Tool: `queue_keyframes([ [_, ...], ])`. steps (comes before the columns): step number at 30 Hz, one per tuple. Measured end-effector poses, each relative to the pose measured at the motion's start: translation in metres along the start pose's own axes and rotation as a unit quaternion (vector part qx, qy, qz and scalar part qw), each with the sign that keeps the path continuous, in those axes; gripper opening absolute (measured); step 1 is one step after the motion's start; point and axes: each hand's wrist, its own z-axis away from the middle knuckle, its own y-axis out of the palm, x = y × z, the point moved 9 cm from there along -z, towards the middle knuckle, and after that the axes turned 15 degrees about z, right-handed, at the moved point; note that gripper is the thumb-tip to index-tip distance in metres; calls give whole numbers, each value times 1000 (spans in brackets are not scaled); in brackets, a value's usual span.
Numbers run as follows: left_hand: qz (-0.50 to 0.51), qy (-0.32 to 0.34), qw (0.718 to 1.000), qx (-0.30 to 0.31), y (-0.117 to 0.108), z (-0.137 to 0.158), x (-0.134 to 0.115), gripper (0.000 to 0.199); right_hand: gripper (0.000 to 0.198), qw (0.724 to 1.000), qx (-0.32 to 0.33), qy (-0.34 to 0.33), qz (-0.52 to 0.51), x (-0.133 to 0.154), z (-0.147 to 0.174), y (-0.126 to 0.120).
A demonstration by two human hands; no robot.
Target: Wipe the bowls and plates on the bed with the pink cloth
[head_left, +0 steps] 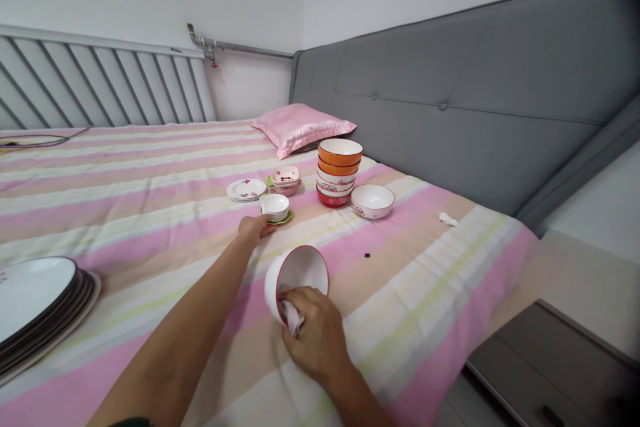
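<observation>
My right hand point(320, 337) grips the rim of a white bowl point(305, 265) with a red edge, tilted on its side above the bed. A crumpled pale cloth or tissue point(292, 317) is pinched between its fingers and the bowl. Farther forward, my left hand point(254, 228) is at the near edge of a green saucer point(285, 218), thumb and fingers closed about it. On that saucer stands a stack of small white bowls point(275, 205). Close by are white plates with red flowers point(247, 189) and pink square dishes point(285, 177).
A tall stack of orange, white and red bowls point(336, 181) stands beside a single white bowl point(373, 202). Dark-edged plates point(35, 293) are piled at left. A pink pillow point(303, 125), crumpled tissue point(449, 219) and small black piece point(367, 255) lie on the striped bedspread point(165, 213).
</observation>
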Motion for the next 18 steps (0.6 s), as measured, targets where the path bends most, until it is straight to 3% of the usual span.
queue_keyframes([
  [4, -17, 11, 1000, -16, -3, -5, 2, 37, 42, 1000, -1, 1, 8, 0, -1, 0],
  [8, -37, 40, 998, -18, -21, 1, -6, 36, 41, 1000, -6, 1, 11, 1, 0, -1],
  [13, -55, 78, 995, -28, -59, 10, -24, 33, 41, 1000, -9, -1, 8, 1, 2, -1],
  [18, -47, 125, 988, -74, -112, 20, -49, 25, 41, 1000, -12, -1, 3, 1, 2, -2],
])
